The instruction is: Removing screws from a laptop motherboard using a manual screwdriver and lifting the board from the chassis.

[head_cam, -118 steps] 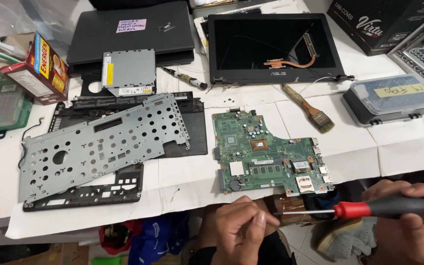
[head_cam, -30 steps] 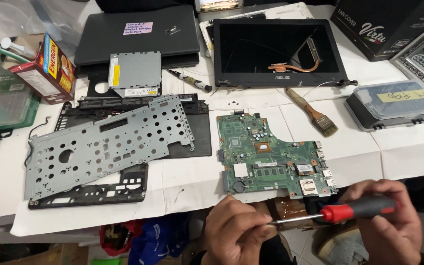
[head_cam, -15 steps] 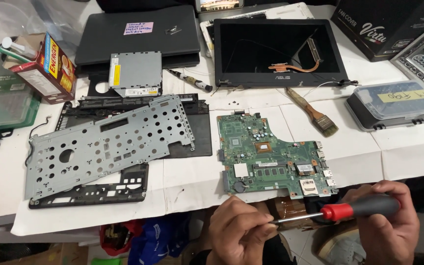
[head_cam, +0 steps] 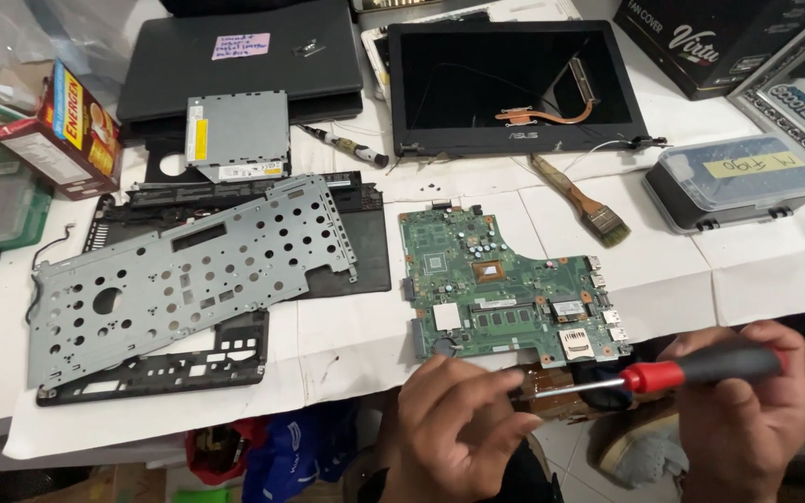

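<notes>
Laptop teardown, and I'm on the small-screw part right now. My right hand (head_cam: 743, 414) is wrapped shut around the screwdriver (head_cam: 663, 375), red-and-black handle, shaft pointing left toward my other hand. My left hand (head_cam: 458, 424) sits at the tip, fingers (head_cam: 505, 430) curled closed on something small below the worktop (head_cam: 347, 354) edge. Honestly can't tell what the part is, my hand covers most of it; there's a brownish bit showing just behind the shaft.

The green board (head_cam: 505, 289) is already out, lying flat near the front edge just above my hands. Left of it the metal plate (head_cam: 188, 270) with all the holes rests on the black case (head_cam: 235, 279). Farther back: the optical drive (head_cam: 235, 135), the screen frame (head_cam: 514, 84) with the copper heatpipe (head_cam: 547, 110) inside it, a brush (head_cam: 584, 200) and a plastic parts box (head_cam: 738, 182).

My guess is the next bit needs the tip seated square in the screw head before I turn, and a steady left-hand grip, since I'm working off the edge and a dropped screw goes straight to the floor.
</notes>
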